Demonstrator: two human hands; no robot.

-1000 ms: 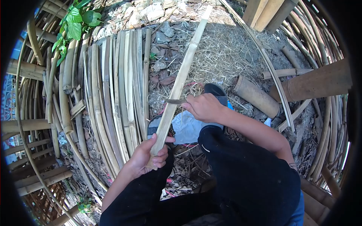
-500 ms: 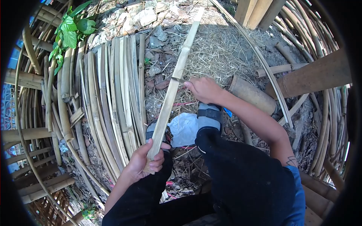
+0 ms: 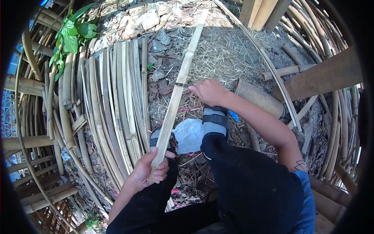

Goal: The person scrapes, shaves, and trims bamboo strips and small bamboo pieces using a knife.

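A long pale bamboo strip (image 3: 180, 78) slants up and away from my lap. My left hand (image 3: 149, 168) is wrapped round its lower end. In my right hand (image 3: 206, 92) is a knife, the fingers closed round its handle. The dark knife blade (image 3: 180, 84) lies across the strip around its middle. Below the hands are my two feet in sandals, with a crumpled whitish sheet (image 3: 189, 135) on the ground between them.
Many split bamboo strips (image 3: 117, 101) lie side by side at the left. Thick bamboo pieces (image 3: 260, 97) and a large pole (image 3: 323, 74) are at the right. Leaves, dry shavings (image 3: 222, 54) and stones cover the ground ahead. A green plant (image 3: 71, 35) grows at upper left.
The knife blade has shifted up along the strip, away from my left hand. My right foot shows more fully, and the whole view has shifted slightly.
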